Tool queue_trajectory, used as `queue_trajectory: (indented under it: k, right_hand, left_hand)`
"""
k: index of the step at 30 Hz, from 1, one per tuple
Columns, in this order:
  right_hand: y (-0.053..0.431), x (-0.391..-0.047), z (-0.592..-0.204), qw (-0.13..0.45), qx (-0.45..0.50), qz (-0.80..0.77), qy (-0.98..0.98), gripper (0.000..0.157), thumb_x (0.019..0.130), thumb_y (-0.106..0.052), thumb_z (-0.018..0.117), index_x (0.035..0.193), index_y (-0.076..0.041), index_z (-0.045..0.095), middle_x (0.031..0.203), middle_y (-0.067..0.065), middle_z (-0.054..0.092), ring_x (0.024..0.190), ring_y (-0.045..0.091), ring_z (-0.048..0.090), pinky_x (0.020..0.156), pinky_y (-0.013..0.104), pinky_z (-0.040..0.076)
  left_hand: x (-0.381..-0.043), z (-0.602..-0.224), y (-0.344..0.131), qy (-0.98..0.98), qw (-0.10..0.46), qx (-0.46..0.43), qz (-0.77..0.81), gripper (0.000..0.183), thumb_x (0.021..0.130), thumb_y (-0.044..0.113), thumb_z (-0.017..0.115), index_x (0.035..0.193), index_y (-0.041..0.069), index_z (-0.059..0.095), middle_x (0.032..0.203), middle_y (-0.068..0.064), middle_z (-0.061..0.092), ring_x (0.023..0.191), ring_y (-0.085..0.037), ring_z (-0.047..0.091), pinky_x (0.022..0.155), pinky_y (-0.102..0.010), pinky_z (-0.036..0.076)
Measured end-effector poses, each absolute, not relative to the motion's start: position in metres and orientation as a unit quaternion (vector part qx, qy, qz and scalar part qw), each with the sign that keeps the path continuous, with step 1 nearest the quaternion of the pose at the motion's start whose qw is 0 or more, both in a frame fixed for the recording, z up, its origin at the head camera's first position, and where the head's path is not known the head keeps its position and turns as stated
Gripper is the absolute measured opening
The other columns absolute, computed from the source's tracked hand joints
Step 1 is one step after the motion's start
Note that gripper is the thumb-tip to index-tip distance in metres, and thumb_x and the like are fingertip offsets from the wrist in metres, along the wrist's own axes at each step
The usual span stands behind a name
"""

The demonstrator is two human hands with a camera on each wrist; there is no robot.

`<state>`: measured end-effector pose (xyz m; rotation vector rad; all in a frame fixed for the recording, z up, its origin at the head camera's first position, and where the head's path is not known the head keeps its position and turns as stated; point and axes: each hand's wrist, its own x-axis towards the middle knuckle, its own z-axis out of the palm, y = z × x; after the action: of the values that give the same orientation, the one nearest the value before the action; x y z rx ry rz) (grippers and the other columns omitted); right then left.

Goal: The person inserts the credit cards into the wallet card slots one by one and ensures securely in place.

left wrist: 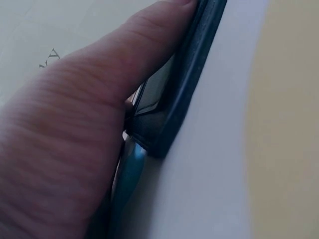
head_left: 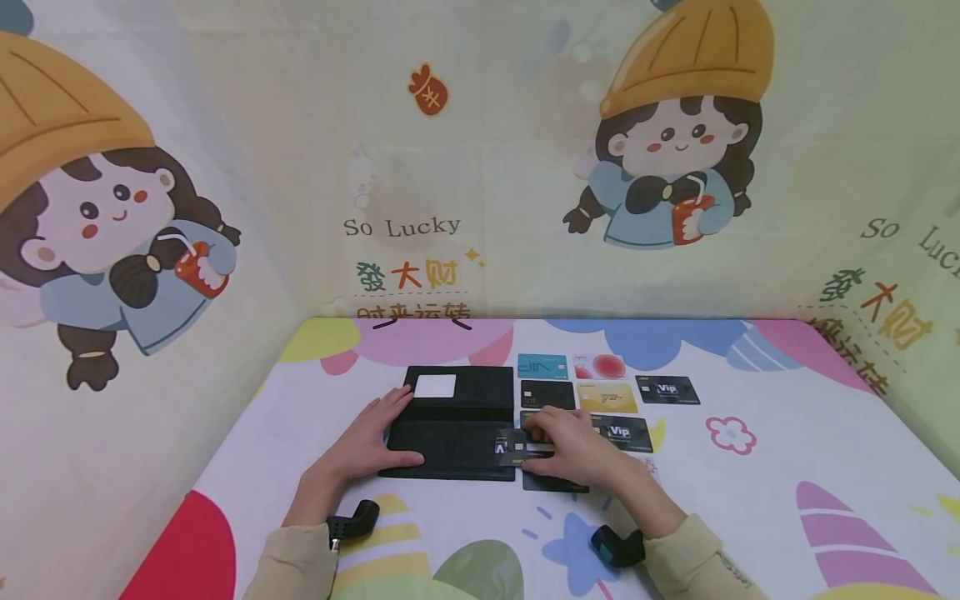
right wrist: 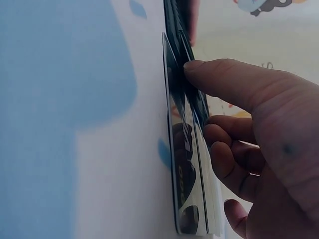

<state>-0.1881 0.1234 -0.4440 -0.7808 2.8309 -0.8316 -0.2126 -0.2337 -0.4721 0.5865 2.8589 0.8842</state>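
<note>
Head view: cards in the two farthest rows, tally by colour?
Black: 2 (left black card, Vip card)
Teal: 1 (teal card)
Gold: 1 (gold card)
White with red: 1 (red-dot card)
Total: 5

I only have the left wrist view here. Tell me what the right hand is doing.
Observer: The right hand pinches a dark card at the right edge of the open black wallet.
Operator: Name the loose card farthest to the right.
Observer: In the head view, that's a black Vip card.
Operator: Now say what lies just left of it.
Observer: A gold card.
</note>
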Motion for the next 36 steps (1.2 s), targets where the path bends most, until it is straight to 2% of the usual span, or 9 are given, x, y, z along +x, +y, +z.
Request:
queue_trajectory:
  k: [36]
  right_hand:
    - [0.105, -0.190, -0.445, 0.054, -0.265, -0.268, 0.925, 0.047, 0.081, -0.035, 0.086, 0.118, -0.012, 0.068, 0.097, -0.007, 0.059, 0.095, 0.015, 0.055, 0.104, 0.059, 0.033]
  left_hand:
    - [-0.211, -0.469, -0.233, 0.936, 0.045, 0.193, 0.292, 0.109, 0.074, 0.063, 0.080, 0.158, 0.010, 0.035, 0.165, -0.007, 0.025, 0.152, -0.032, 0.017, 0.121, -0.057, 0.014]
